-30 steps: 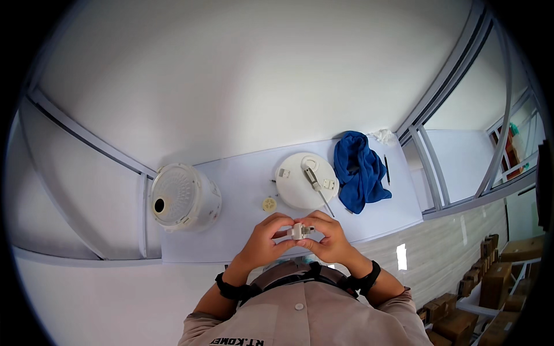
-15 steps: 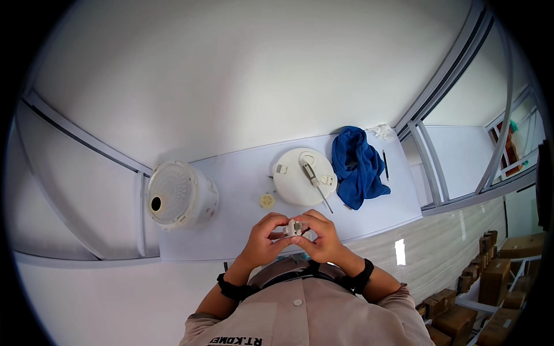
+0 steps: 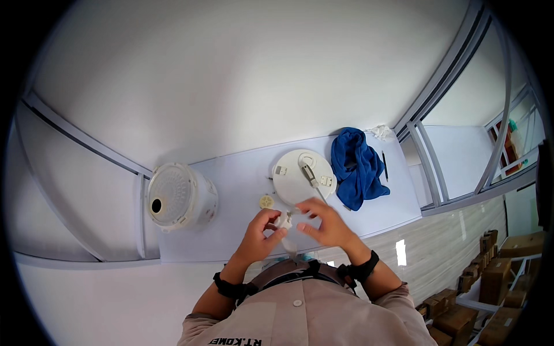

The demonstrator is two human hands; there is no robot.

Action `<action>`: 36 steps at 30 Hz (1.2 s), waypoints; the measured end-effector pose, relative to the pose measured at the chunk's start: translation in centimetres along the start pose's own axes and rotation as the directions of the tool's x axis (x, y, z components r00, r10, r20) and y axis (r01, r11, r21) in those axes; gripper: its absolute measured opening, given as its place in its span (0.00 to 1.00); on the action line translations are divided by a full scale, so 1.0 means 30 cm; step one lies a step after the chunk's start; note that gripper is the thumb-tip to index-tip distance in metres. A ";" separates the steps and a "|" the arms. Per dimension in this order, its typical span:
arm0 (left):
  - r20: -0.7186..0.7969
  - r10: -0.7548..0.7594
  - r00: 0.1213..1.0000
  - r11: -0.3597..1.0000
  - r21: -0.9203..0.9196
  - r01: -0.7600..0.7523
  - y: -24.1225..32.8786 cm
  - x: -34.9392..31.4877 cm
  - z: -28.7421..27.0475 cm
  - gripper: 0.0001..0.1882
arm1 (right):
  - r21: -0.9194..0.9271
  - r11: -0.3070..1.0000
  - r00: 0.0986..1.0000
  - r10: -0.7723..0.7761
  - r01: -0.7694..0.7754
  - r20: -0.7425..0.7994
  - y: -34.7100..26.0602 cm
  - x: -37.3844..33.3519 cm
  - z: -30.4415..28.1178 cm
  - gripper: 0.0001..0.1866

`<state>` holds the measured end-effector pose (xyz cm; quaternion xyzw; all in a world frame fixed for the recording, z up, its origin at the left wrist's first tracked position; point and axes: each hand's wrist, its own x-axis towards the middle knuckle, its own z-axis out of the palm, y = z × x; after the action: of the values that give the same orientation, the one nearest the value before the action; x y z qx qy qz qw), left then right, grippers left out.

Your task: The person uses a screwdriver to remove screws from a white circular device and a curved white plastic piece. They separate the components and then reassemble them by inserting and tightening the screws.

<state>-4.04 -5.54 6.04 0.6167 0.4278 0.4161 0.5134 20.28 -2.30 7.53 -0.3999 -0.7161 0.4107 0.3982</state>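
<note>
Just in front of my body, my left hand [image 3: 258, 235] is closed on a small white plastic part [image 3: 283, 220], pinched between thumb and fingers. My right hand [image 3: 328, 224] is apart from it, slightly blurred, with thumb and fingers spread and nothing visible between them. Beyond the hands lies a round white lid [image 3: 288, 183]. Across that lid rests a screwdriver [image 3: 310, 174] with a grey handle, its shaft running toward my right hand. A small pale yellow round piece [image 3: 266, 202] sits on the table left of the lid.
At the table's left end stands a white tub-shaped appliance body [image 3: 203, 199] with a dark hole in its top. A bunched blue cloth [image 3: 359, 173] lies right of the lid, near a dark pen [image 3: 385, 166] and crumpled white material [image 3: 381, 132]. Cardboard boxes [image 3: 495, 281] stand at lower right.
Both hands held the white plastic part together before. My right hand has let go and moved away to the right, its fingers opening. The part stays in my left hand.
</note>
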 end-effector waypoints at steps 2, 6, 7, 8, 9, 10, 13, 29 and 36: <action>-0.053 -0.115 0.992 0.964 -0.245 0.099 -0.070 -0.007 -0.008 0.19 | -0.264 0.957 0.989 0.091 -0.119 -0.116 0.080 0.007 -0.035 0.25; -0.109 -0.395 0.912 0.840 -0.446 0.311 -0.011 0.032 -0.008 0.21 | -0.549 0.748 0.922 0.230 -0.373 -0.313 0.223 0.011 -0.035 0.29; -0.102 -0.413 0.905 0.835 -0.440 0.331 -0.017 0.034 -0.014 0.21 | -0.572 0.714 0.912 0.263 -0.403 -0.313 0.230 0.015 -0.032 0.29; -0.095 -0.430 0.898 0.829 -0.434 0.352 -0.020 0.035 -0.018 0.21 | -0.593 0.705 0.918 0.242 -0.389 -0.314 0.248 0.020 -0.023 0.28; -0.084 -0.432 0.898 0.822 -0.447 0.353 -0.017 0.036 -0.018 0.21 | -0.614 0.693 0.922 0.222 -0.377 -0.316 0.263 0.028 -0.012 0.27; -0.073 -0.433 0.898 0.814 -0.460 0.355 -0.011 0.037 -0.017 0.20 | -0.634 0.681 0.926 0.202 -0.366 -0.318 0.272 0.034 -0.004 0.27; -0.031 -0.448 0.893 0.773 -0.515 0.370 -0.002 0.037 -0.020 0.20 | -0.645 0.620 0.894 0.340 -0.446 -0.291 0.264 0.065 0.002 0.22; -0.029 -0.589 0.808 0.554 -0.743 0.377 0.014 0.064 -0.059 0.23 | 0.392 0.765 0.860 0.459 -0.510 0.223 0.093 0.001 -0.087 0.10; -0.034 -0.672 0.739 0.544 -0.700 0.462 0.029 0.117 0.006 0.26 | 0.291 0.928 0.964 0.181 -0.234 0.196 -0.187 -0.025 -0.058 0.21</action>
<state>-2.76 -2.34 7.13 0.1523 0.5054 0.4336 0.7303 20.75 -4.44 13.05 -0.3702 -0.6265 0.5902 0.3494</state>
